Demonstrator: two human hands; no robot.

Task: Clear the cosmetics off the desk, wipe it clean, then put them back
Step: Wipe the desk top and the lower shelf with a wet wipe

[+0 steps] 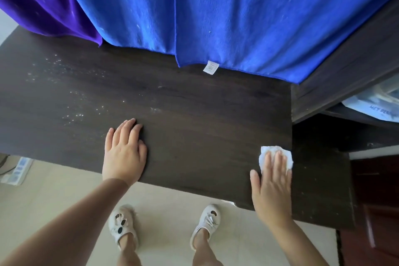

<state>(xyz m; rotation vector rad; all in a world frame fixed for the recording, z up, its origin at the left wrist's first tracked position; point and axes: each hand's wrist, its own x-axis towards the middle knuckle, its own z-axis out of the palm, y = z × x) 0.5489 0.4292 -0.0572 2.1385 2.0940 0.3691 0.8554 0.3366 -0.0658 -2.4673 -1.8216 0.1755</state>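
The dark wooden desk (pixel 194 114) fills the middle of the view, and no cosmetics stand on it. White specks and dust (pixel 71 93) dot its left half. My right hand (pixel 272 185) lies flat near the desk's front right corner, pressing a crumpled white wipe (pixel 264 153) against the wood; the wipe pokes out beyond my fingertips. My left hand (pixel 124 151) rests palm down on the desk's front edge near the middle, fingers together, holding nothing.
A blue towel (pixel 237 17) and a purple towel (pixel 43 0) hang over the desk's back edge. A dark shelf unit (pixel 345 75) adjoins on the right. A power strip (pixel 17 170) lies on the tiled floor at left. My slippered feet (pixel 123 224) stand below the desk.
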